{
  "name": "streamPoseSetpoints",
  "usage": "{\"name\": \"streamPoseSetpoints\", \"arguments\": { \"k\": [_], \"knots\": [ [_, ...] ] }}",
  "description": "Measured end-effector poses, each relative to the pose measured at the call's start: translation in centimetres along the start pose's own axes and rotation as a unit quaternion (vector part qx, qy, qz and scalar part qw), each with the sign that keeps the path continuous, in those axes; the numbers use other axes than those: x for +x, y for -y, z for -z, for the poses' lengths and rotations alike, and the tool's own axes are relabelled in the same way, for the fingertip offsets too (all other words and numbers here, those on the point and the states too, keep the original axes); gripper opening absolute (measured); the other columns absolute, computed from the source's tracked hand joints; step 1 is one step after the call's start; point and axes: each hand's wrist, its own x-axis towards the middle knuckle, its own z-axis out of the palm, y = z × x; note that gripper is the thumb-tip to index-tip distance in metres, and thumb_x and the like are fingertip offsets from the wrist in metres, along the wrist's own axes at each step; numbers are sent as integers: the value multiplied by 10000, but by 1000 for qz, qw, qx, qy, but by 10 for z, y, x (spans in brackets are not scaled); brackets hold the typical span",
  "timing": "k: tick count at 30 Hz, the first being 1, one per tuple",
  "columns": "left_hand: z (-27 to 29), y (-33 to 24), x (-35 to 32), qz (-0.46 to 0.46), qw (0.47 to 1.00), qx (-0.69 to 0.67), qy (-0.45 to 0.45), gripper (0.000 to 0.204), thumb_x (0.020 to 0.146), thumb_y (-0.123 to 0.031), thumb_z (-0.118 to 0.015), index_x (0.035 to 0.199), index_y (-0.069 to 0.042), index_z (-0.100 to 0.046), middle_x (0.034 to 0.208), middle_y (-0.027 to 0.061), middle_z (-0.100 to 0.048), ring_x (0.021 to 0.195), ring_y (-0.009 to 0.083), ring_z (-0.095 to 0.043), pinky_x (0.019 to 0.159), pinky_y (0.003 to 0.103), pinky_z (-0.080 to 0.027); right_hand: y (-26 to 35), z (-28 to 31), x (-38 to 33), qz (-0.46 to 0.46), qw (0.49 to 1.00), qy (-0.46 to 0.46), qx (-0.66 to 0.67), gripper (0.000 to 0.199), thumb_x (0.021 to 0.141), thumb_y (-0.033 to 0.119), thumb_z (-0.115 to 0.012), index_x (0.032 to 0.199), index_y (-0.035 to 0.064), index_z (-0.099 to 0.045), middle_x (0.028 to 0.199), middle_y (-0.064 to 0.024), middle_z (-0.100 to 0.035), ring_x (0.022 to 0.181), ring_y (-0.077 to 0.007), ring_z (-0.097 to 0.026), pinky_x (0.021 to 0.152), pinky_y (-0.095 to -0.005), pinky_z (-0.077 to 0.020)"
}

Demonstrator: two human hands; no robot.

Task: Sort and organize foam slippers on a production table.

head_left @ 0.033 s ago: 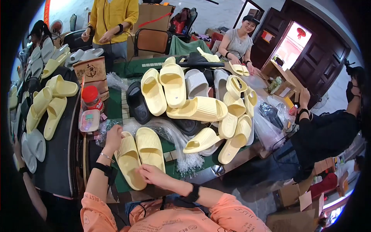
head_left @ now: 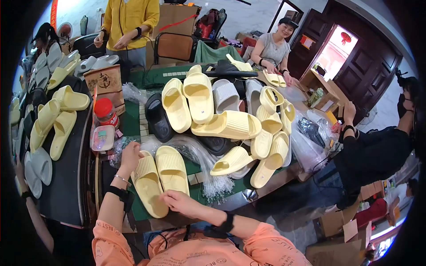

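Observation:
A pair of yellow slippers lies side by side in front of me, the left slipper (head_left: 148, 186) slightly nearer than the right slipper (head_left: 172, 170). My left hand (head_left: 131, 156) is at the outer edge of the left slipper's ribbed strap, its fingers bent and partly hidden. Over the heel half of the pair, my right hand (head_left: 181, 204) has its fingers pinched together; anything between them is too small to make out. Just beyond the pair, a bundle of clear plastic strands (head_left: 195, 150) spreads across the green table (head_left: 141, 204).
Piled slippers (head_left: 230, 124) cover the table's middle. A red-lidded jar (head_left: 105, 111) and a small plastic tub (head_left: 102, 138) stand at left. More slippers lie on a black surface (head_left: 66, 177). Co-workers stand or sit around, one in black (head_left: 377, 146) at right.
My right hand has shifted slightly to the right and toward me. My left hand and the pair of slippers look almost unchanged.

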Motion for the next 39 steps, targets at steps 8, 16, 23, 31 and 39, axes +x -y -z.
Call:
{"name": "streamPoseSetpoints", "arguments": {
  "k": [8,16,23,31,39],
  "knots": [
    [8,-37,17,198,926,-320,6,192,912,-178,-385,977,-25,-480,672,89,-575,544,130,-566,489,223,-461,25,39,-67,307,789,-146,-511,93,763,109,-522,776,46,-589,650,-107,-483,654,-276,-488,638,-343,-397],
    [-4,-46,18,74,976,-198,45,168,857,-143,-494,866,2,-578,573,0,-489,484,72,-416,441,222,-331,28,28,-43,257,763,-214,-554,33,687,45,-514,718,46,-527,646,-101,-498,659,-277,-525,604,-377,-417],
    [-26,-64,1,-35,994,-54,90,176,812,-140,-541,860,16,-608,666,102,-599,602,137,-535,563,282,-421,5,20,-29,312,770,-180,-527,43,679,12,-482,720,23,-475,655,-138,-495,660,-319,-523,600,-402,-431],
    [-47,-68,8,-59,979,-12,197,245,832,-204,-457,850,-29,-628,784,183,-605,731,314,-583,666,377,-450,-5,33,-19,256,823,-171,-478,191,741,-2,-490,917,-31,-559,793,-193,-551,751,-345,-546,664,-381,-456],
    [-47,-75,10,-49,978,1,202,232,827,-196,-465,841,-28,-624,787,180,-607,734,306,-586,653,360,-451,-9,32,-6,221,840,-126,-480,132,728,17,-499,839,-26,-556,772,-194,-542,736,-358,-538,660,-402,-447]
  ]
}}
